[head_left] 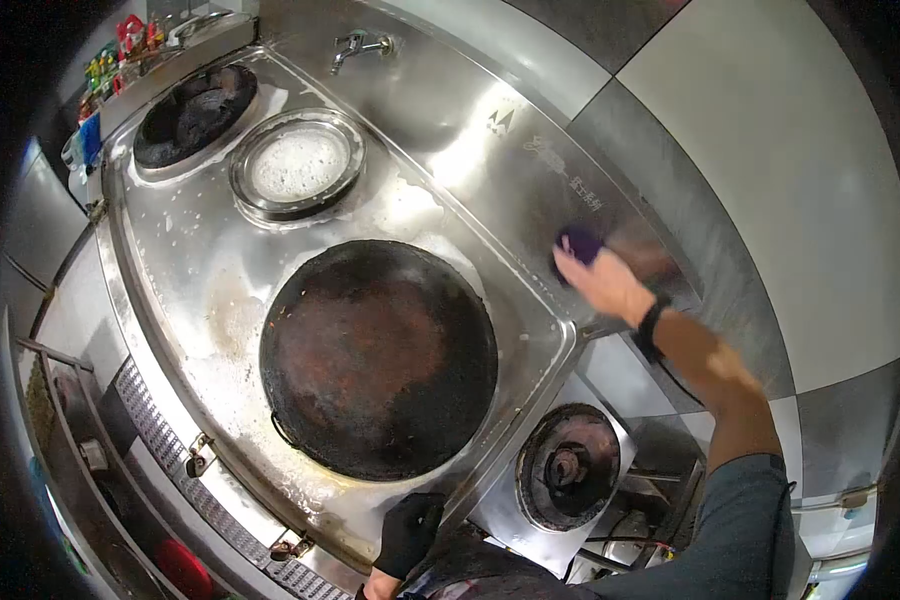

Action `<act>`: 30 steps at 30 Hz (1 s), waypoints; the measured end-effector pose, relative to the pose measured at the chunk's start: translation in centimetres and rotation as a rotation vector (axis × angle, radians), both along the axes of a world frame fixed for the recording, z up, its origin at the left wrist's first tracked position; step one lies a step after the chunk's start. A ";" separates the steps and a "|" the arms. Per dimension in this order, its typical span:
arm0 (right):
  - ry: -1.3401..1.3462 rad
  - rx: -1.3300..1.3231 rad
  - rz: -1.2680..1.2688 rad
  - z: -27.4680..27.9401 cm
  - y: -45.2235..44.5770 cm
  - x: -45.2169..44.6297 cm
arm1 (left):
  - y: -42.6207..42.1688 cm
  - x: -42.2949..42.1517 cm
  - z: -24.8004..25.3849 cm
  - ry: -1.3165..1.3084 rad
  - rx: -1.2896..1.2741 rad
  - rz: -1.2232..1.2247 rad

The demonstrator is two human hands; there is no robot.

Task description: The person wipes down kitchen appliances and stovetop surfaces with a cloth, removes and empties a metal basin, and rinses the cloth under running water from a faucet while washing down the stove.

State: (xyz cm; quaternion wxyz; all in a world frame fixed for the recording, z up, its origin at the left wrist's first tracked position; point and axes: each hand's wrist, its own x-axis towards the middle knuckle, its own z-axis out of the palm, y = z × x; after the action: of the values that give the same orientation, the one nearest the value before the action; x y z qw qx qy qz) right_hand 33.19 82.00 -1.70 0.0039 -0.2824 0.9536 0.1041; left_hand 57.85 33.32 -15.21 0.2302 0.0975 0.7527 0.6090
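Steel backsplash (420,105) up front, and my right hand (612,287) grips a dark purple pad (582,240) against it, well apart from my gloved left hand (410,535), grip unclear, near the black pan (380,360).

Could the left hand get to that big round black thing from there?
Probably yes: the gloved left hand is close to the near edge of the round black thing, with nothing visible between them.

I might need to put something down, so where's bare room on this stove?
Widest: the wet-looking steel between the large black disc, foamy ring and curved front edge. A narrower strip runs between disc and backsplash. It's crowded where the disc nears your gloved left hand.
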 end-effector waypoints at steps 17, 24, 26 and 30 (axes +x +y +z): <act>0.378 0.347 0.099 2.2 -11.5 -24.8 | -1.8 2.0 0.1 -0.142 -0.051 -0.017; 0.291 0.495 0.207 -8.6 -8.7 -20.4 | -0.6 2.5 -0.9 -0.078 -0.045 0.042; 0.155 0.614 0.157 -7.6 -7.9 -16.3 | -0.3 2.2 0.0 -0.051 -0.034 0.048; 0.054 0.657 0.199 -8.3 -3.0 -8.1 | -0.7 2.8 1.2 0.011 -0.038 -0.015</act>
State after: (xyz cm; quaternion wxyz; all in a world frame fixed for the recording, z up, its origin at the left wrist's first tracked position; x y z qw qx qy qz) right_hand 25.09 78.97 -9.96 0.0594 -0.3547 0.8367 0.4130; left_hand 60.63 32.63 -14.03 0.2324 0.1023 0.7646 0.5924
